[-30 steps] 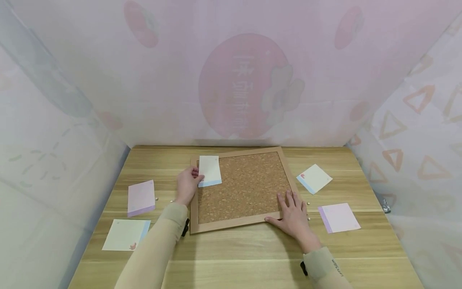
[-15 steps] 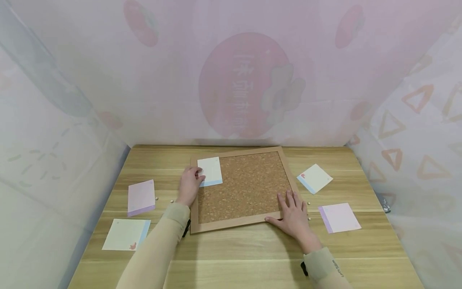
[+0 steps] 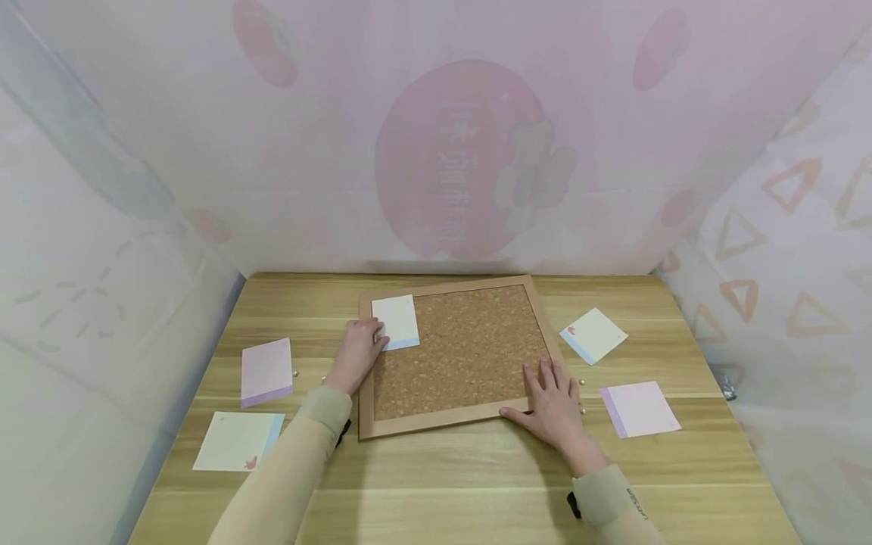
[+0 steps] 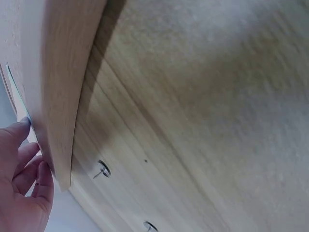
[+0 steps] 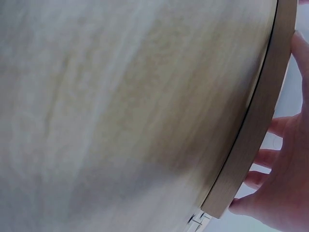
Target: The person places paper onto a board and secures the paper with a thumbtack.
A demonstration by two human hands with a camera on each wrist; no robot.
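Observation:
A wood-framed cork board (image 3: pixel 470 348) lies at a slight angle on the table. On its upper left corner lies a white note sheet (image 3: pixel 402 314) with a blue strip along the lower edge. My left hand (image 3: pixel 356 354) pinches that sheet's left edge with curled fingers and thumb, beside the frame; the fingertips are partly hidden. Spread over the board's lower right corner, my right hand (image 3: pixel 555 412) rests with straight fingers on the frame and cork. In the left wrist view, the left thumb (image 4: pixel 17 130) meets the sheet's edge just past the frame.
Left of the board lie a pink note (image 3: pixel 266 371) and a cream note (image 3: pixel 235 441). A second cream note (image 3: pixel 594 336) and another pink note (image 3: pixel 640 409) lie right. Pushpins (image 4: pixel 103 169) lie on both sides of the board. Fabric walls (image 3: pixel 470 219) border the table.
The white sheet has shifted slightly left and settled into the cork's upper left corner. My left fingers have shifted a little along its left edge. The right hand has stayed in place.

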